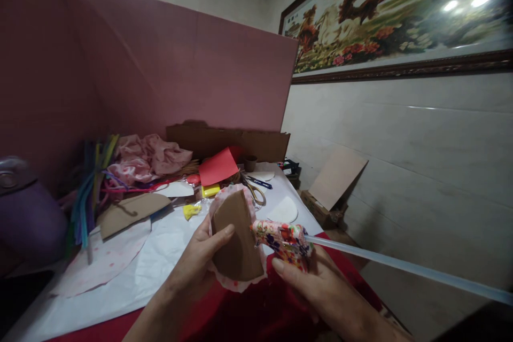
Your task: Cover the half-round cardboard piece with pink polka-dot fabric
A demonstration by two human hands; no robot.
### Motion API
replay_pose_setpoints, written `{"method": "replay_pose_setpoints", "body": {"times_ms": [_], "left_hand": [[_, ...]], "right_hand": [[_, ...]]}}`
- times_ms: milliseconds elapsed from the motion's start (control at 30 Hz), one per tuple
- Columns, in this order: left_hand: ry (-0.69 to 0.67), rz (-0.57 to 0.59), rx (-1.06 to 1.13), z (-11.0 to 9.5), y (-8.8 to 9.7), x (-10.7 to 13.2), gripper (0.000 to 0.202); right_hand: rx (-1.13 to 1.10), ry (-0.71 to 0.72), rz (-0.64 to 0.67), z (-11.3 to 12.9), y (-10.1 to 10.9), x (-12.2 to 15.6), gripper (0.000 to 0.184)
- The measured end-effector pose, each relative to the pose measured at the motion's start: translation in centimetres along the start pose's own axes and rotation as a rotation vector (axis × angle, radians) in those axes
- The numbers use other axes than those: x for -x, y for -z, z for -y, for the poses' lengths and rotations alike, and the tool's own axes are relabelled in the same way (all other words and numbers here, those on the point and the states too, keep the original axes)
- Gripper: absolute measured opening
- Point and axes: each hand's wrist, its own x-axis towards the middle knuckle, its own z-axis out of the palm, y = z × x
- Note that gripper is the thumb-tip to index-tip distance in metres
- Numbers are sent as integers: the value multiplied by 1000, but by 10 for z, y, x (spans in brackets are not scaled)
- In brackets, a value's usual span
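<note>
In my left hand is a rounded piece of brown cardboard, its thumb lying across the face. Pink dotted fabric shows behind the cardboard and sticks out around its edge. My right hand grips a glue gun with a colourful flower pattern. From the gun's back a long translucent glue stick runs out to the right. The gun's tip is close to the cardboard's right edge; whether it touches, I cannot tell.
Scissors, a blue cutter knife, red paper and crumpled pink fabric lie toward the back of the table. Coloured strips and a cardboard piece are at the left. A box stands at the right, by the wall.
</note>
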Motion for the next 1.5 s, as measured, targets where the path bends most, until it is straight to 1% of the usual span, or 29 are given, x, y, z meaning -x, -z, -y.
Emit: {"method": "replay_pose_setpoints", "body": {"times_ms": [133, 267, 367, 600, 733, 900, 1067, 1167, 1267, 1367, 1500], "left_hand": [[-2, 38, -6, -2, -3, 2, 72], [12, 57, 3, -4, -5, 4, 71], [14, 71, 2, -3, -3, 4, 70], [3, 39, 28, -1, -1, 1, 75], [3, 38, 24, -1, -1, 2, 75], [13, 19, -5, -1, 1, 1, 69], [6, 39, 0, -2, 0, 0, 66], [14, 49, 8, -2, -2, 1, 69], [25, 59, 21, -2, -4, 3, 69], [21, 53, 20, -1, -4, 3, 71], [2, 27, -3, 0, -1, 1, 71]], "right_hand": [[-6, 40, 27, 5, 0, -5, 24], [-10, 57, -3, 9, 0, -9, 21], [10, 71, 14, 9, 1, -10, 20], [59, 60, 37, 6, 0, -9, 24], [34, 44, 30, 7, 1, -8, 25], [30, -2, 33, -4, 0, -2, 23], [-65, -34, 30, -12, -2, 3, 27], [-34, -15, 29, -6, 0, 1, 29], [12, 19, 43, 5, 2, -4, 27], [7, 41, 48, 13, 3, -8, 26], [53, 34, 54, 10, 3, -6, 24]]}}
